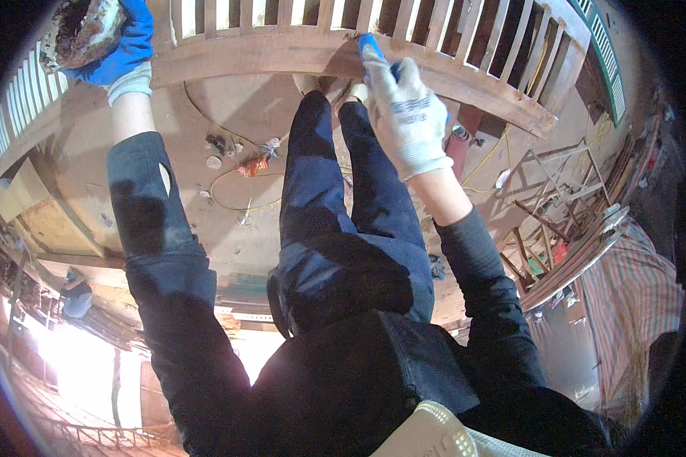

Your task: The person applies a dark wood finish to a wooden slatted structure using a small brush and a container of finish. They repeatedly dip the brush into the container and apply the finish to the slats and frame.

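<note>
My left hand (133, 47), in a white knit glove with a blue coated palm, is closed round a crusted roundish container (113, 27) at the upper left. Dark brown matter shows inside it. My right hand (410, 114), in a similar glove with its white back toward me, is at the long wooden slatted frame (282, 53). Its index finger points forward, the blue tip at the rail near a small dark patch. The other fingers curl under the palm, hiding whatever they may hold.
Beneath the frame, a thin yellow hose (236, 207) and an orange scrap (253, 166) lie on the dusty floor. Thin rectangular frames (564, 179) stand at right, near a striped cloth (633, 282). Wooden boards (61, 217) are at left; another person (76, 295) is farther back.
</note>
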Tool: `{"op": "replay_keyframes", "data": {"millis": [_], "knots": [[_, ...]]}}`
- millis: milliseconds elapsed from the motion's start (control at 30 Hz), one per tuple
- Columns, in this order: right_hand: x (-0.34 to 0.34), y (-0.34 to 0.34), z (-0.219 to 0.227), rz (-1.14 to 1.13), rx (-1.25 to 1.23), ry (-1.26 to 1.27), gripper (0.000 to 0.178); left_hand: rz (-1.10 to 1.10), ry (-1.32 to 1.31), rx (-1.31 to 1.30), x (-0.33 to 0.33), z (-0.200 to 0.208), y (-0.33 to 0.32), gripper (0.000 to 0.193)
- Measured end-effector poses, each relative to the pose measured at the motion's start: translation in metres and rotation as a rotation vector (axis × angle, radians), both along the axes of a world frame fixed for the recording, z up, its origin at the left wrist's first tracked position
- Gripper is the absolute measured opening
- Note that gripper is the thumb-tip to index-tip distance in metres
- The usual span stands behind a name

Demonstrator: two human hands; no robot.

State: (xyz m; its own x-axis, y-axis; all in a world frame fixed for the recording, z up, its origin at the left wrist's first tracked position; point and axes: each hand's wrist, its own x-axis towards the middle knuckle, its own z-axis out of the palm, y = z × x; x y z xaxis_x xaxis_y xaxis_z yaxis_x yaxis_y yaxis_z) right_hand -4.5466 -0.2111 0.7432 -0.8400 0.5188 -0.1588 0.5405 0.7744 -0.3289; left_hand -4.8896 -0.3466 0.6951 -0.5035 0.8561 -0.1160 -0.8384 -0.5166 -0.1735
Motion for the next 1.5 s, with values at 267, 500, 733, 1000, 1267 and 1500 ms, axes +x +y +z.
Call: {"op": "replay_keyframes", "data": {"millis": [267,500,733,1000,1267,1500], "knots": [[-0.004,0.005,0.017,-0.056,-0.097,-0.007,0.049,0.023,-0.018,0.0,0.005,0.001,-0.002,0.066],[0.0,0.001,0.015,-0.012,-0.104,-0.026,0.038,0.038,0.034,-0.008,0.004,0.001,-0.003,0.065],[0.002,-0.011,0.003,0.05,-0.014,-0.059,0.054,0.053,0.114,-0.038,0.003,0.001,0.002,0.064],[-0.013,-0.004,0.004,0.009,-0.026,-0.043,0.055,0.012,0.024,0.01,0.011,0.01,0.007,0.063],[-0.011,0.003,0.002,0.01,0.003,-0.053,0.055,0.029,-0.013,-0.02,-0.001,-0.002,-0.003,0.063],[-0.009,0.002,0.021,0.021,-0.091,-0.044,0.058,-0.052,-0.03,0.022,0.001,0.004,-0.006,0.084]]}}
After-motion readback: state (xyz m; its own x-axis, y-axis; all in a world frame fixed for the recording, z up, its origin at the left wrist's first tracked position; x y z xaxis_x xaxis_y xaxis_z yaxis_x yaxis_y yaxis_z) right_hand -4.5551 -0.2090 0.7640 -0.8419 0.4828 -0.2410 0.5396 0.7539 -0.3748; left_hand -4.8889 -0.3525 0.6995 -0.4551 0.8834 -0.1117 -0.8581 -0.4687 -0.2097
